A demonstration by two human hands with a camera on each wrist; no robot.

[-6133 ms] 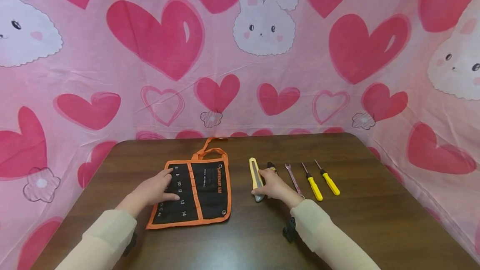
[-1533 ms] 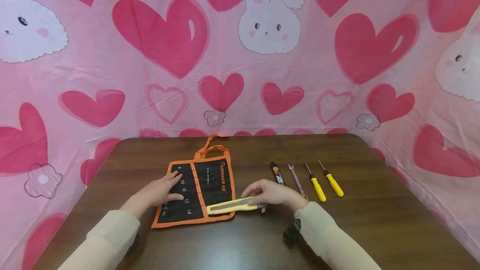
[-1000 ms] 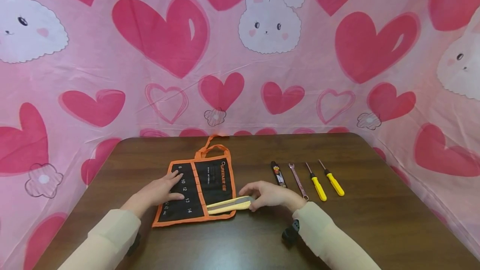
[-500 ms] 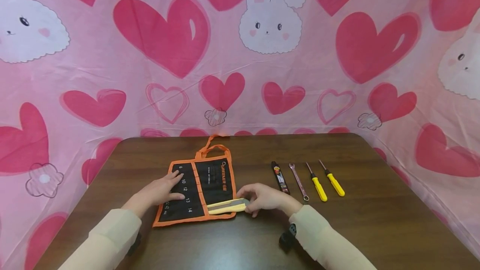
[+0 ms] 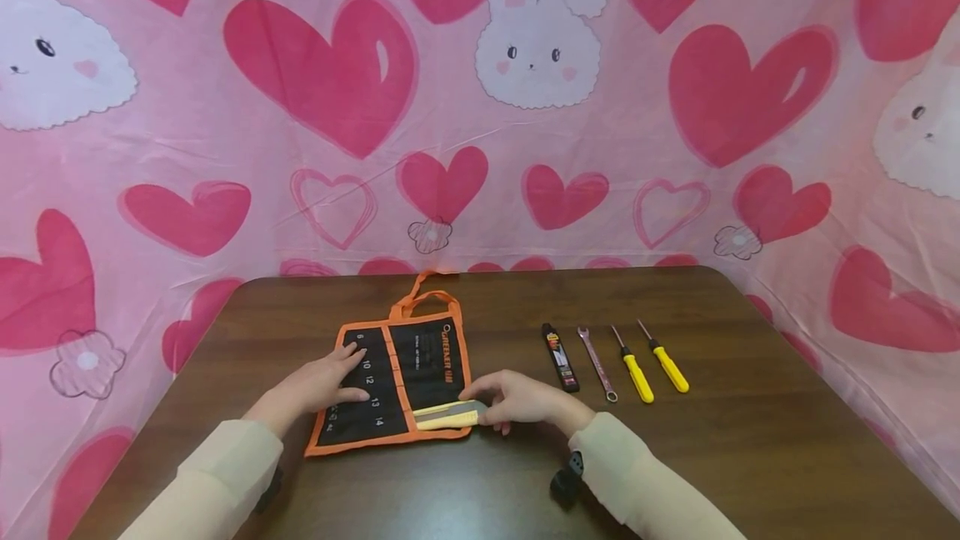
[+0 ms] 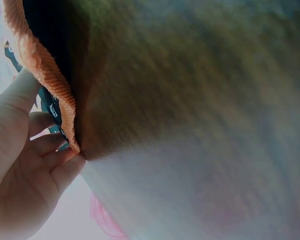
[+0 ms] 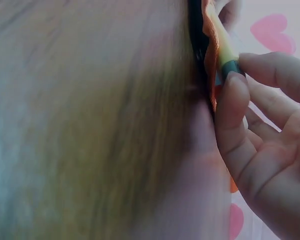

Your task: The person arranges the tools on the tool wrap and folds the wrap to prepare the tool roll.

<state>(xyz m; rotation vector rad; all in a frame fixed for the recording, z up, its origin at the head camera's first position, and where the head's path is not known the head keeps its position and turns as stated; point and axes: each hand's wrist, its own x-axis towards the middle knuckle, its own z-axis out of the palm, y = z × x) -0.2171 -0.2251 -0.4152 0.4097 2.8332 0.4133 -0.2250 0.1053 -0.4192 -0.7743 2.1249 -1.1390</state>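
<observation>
A person's left hand (image 5: pixel 318 382), its grip spread wide, rests on the left panel of a black, orange-trimmed tool pouch (image 5: pixel 429 367). A yellow utility knife (image 5: pixel 444 417) crosses the pouch's right panel, its gray end pinched in the narrow grip of the right hand (image 5: pixel 519 400). Right of the pouch lie a slim black printed item (image 5: pixel 561 358), a wrench (image 5: pixel 597 363) and two yellow-handled screwdrivers (image 5: pixel 637 375).

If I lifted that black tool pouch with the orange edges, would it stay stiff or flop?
The pouch would probably flop: its orange edging looks wavy close up. It may sag unevenly, since the yellow knife in the right hand appears partly tucked in. Pushed, it would likely slide or wrinkle, not roll, as it lies flat.
</observation>
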